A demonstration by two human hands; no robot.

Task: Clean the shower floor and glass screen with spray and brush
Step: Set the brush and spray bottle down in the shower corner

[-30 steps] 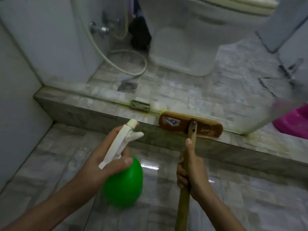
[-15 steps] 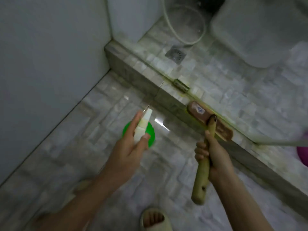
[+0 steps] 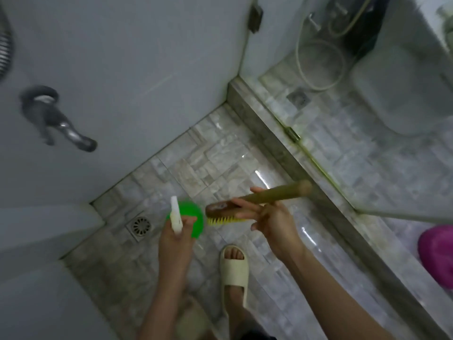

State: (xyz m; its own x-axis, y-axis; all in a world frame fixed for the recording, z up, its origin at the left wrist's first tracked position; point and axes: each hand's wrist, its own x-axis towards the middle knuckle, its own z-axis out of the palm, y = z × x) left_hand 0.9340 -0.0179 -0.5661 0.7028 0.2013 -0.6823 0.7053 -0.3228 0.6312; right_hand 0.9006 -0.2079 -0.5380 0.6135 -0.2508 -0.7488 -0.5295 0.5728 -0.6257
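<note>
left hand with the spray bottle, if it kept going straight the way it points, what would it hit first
The left hand points its spray bottle down toward the tiled floor near the floor drain; probably the floor comes first, though depth is unclear.

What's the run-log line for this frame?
left hand: holds spray bottle | right hand: holds brush, bristles down, off floor | scrubbing: none

Bare forearms, no sleeves; cream slide sandal [image 3: 234, 268] on foot, open toe, thick strap.

Green spray bottle [image 3: 193, 220] beside seemingly level brush [image 3: 221, 208]
</note>
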